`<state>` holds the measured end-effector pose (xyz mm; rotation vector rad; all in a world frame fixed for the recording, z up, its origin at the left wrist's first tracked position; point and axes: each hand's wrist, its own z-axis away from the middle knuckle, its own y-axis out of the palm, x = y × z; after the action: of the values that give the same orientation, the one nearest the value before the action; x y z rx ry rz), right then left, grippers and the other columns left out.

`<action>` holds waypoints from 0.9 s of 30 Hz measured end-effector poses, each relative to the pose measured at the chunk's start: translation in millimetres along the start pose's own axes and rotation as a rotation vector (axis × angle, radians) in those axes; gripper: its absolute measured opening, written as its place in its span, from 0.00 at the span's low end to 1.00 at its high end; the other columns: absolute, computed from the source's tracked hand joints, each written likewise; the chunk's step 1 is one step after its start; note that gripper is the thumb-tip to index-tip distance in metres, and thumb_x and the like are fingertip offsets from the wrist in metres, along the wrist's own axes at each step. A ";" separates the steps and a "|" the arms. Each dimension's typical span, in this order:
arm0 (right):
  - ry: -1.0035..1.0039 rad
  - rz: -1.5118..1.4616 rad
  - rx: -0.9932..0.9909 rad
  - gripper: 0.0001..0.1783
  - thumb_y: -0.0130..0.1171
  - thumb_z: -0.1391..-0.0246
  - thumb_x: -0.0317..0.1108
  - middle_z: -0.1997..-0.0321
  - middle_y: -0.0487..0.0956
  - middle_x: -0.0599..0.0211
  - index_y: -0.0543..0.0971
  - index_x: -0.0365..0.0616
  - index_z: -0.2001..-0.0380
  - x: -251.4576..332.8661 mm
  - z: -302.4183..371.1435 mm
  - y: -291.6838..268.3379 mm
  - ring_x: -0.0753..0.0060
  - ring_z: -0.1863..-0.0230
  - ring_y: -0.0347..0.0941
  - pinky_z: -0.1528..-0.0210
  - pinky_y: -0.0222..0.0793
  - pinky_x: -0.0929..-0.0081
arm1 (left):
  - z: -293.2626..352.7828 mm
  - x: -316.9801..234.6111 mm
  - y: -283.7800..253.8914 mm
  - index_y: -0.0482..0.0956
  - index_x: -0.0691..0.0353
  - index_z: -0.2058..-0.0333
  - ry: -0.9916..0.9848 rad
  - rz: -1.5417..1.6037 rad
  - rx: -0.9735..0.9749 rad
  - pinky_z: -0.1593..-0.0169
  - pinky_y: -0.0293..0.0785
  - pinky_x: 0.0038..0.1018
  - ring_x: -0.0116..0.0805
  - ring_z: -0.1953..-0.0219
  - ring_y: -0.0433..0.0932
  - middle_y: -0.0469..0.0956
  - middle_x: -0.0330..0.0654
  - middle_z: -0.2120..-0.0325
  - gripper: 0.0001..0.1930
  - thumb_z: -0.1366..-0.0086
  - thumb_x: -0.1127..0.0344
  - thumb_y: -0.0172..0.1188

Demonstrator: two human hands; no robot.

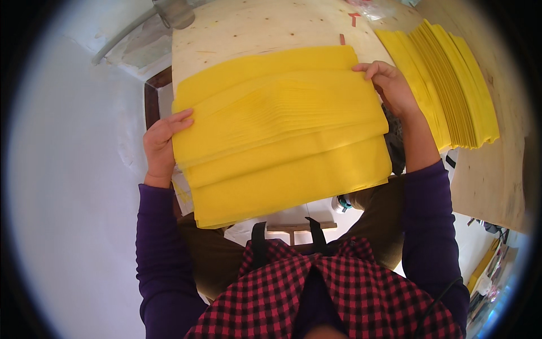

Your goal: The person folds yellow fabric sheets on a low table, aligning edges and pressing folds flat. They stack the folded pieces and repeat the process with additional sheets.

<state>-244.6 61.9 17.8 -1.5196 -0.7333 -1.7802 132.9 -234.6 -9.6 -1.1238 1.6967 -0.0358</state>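
Note:
A stack of yellow fabric sheets (282,124), fanned out in overlapping layers, spans the space between my two hands. Its far part lies over the wooden table, while the near part reaches out above my lap. At the left edge, my left hand (164,141) grips the stack, fingers on top and the thumb hidden. My right hand (392,87) pinches the far right edge, its fingertips on the upper surface. What lies beneath the stack is hidden.
Another pile of folded yellow fabric (446,85) rests on the wooden table (254,28) to the right. A grey metal fixture (175,12) stands at the far left. Clear plastic (370,8) lies at the back. A white wall (73,169) rises on the left.

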 end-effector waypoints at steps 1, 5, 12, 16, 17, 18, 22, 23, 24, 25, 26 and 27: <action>0.016 -0.027 0.006 0.12 0.43 0.45 0.18 0.54 0.80 0.61 0.76 0.39 0.72 0.9 -0.1 -0.9 0.73 0.58 0.75 0.51 0.70 0.77 | 0.1 -0.6 -0.9 0.85 0.62 0.65 0.035 -0.066 0.017 0.56 0.74 0.23 0.35 0.61 0.80 0.82 0.47 0.60 0.11 0.47 0.78 0.60; 0.041 -0.165 0.040 0.11 0.42 0.42 0.22 0.54 0.79 0.62 0.76 0.39 0.67 4.5 -1.6 -1.9 0.73 0.59 0.74 0.52 0.69 0.78 | -1.1 -4.1 -3.3 0.85 0.62 0.64 0.151 -0.246 0.069 0.57 0.75 0.23 0.36 0.62 0.80 0.82 0.46 0.59 0.12 0.47 0.79 0.59; 0.031 -0.013 -0.076 0.09 0.54 0.41 0.27 0.59 0.78 0.68 0.76 0.37 0.59 7.6 0.9 10.0 0.78 0.60 0.74 0.53 0.70 0.80 | -1.2 -5.5 -0.6 0.85 0.61 0.64 0.230 -0.271 0.075 0.60 0.75 0.25 0.36 0.66 0.80 0.83 0.45 0.60 0.15 0.48 0.82 0.56; -0.007 -0.070 -0.105 0.09 0.57 0.44 0.24 0.60 0.78 0.66 0.76 0.36 0.59 4.4 -3.7 12.7 0.77 0.61 0.74 0.56 0.71 0.81 | -2.0 -5.0 -0.7 0.85 0.62 0.65 0.276 -0.295 0.089 0.64 0.73 0.24 0.34 0.70 0.78 0.83 0.45 0.59 0.15 0.49 0.82 0.56; -0.004 -0.093 -0.115 0.09 0.57 0.44 0.23 0.60 0.78 0.65 0.76 0.35 0.59 3.2 -5.6 12.8 0.77 0.62 0.74 0.57 0.72 0.82 | -1.7 -5.3 -0.1 0.85 0.62 0.65 0.276 -0.297 0.088 0.64 0.73 0.24 0.35 0.70 0.78 0.83 0.44 0.60 0.16 0.50 0.83 0.54; -0.022 -0.090 -0.121 0.09 0.57 0.45 0.23 0.60 0.78 0.65 0.76 0.35 0.59 2.0 -7.3 12.7 0.77 0.62 0.75 0.57 0.72 0.82 | -1.3 -5.8 0.5 0.85 0.61 0.65 0.271 -0.290 0.090 0.64 0.74 0.24 0.35 0.70 0.78 0.83 0.43 0.60 0.17 0.51 0.84 0.53; -0.043 -0.058 -0.190 0.10 0.58 0.46 0.23 0.62 0.78 0.63 0.76 0.34 0.59 -2.3 -11.8 13.7 0.76 0.63 0.75 0.58 0.72 0.82 | -1.0 -7.5 0.9 0.85 0.61 0.66 0.310 -0.328 0.091 0.67 0.72 0.25 0.36 0.73 0.76 0.83 0.43 0.60 0.18 0.53 0.85 0.52; -0.054 -0.053 -0.192 0.10 0.58 0.46 0.23 0.63 0.78 0.63 0.76 0.34 0.59 -2.8 -12.7 14.4 0.76 0.63 0.75 0.59 0.72 0.82 | -1.0 -7.4 1.4 0.85 0.61 0.66 0.323 -0.333 0.084 0.68 0.72 0.25 0.36 0.73 0.76 0.83 0.43 0.60 0.18 0.53 0.85 0.52; -0.045 -0.011 -0.212 0.10 0.58 0.46 0.23 0.63 0.78 0.63 0.76 0.34 0.59 -3.0 -13.0 15.1 0.76 0.63 0.74 0.59 0.72 0.82 | -0.9 -7.3 1.6 0.85 0.61 0.66 0.328 -0.335 0.074 0.68 0.72 0.25 0.37 0.73 0.76 0.83 0.43 0.61 0.18 0.53 0.85 0.52; -0.041 0.017 -0.214 0.10 0.58 0.46 0.24 0.64 0.78 0.64 0.76 0.33 0.59 -2.0 -12.9 15.2 0.76 0.63 0.74 0.59 0.71 0.81 | -0.6 -7.1 2.1 0.84 0.61 0.66 0.334 -0.333 0.073 0.68 0.72 0.25 0.37 0.74 0.76 0.83 0.43 0.61 0.18 0.53 0.84 0.52; -0.033 0.032 -0.212 0.11 0.58 0.46 0.25 0.64 0.78 0.64 0.76 0.33 0.59 -0.3 -12.7 15.6 0.76 0.62 0.74 0.59 0.71 0.80 | -0.2 -6.7 2.6 0.84 0.61 0.67 0.333 -0.326 0.067 0.68 0.72 0.25 0.38 0.74 0.76 0.83 0.43 0.61 0.18 0.54 0.84 0.52; -0.057 0.113 -0.217 0.11 0.58 0.46 0.26 0.64 0.79 0.64 0.76 0.33 0.59 2.2 -11.7 15.8 0.76 0.62 0.74 0.59 0.71 0.79 | -0.1 -6.1 3.1 0.84 0.61 0.67 0.339 -0.311 0.051 0.68 0.72 0.25 0.38 0.74 0.77 0.83 0.43 0.61 0.17 0.54 0.84 0.52</action>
<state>-239.4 42.8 17.9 -1.7241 -0.4829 -1.7834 130.8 -228.7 -6.7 -1.3920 1.7842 -0.4869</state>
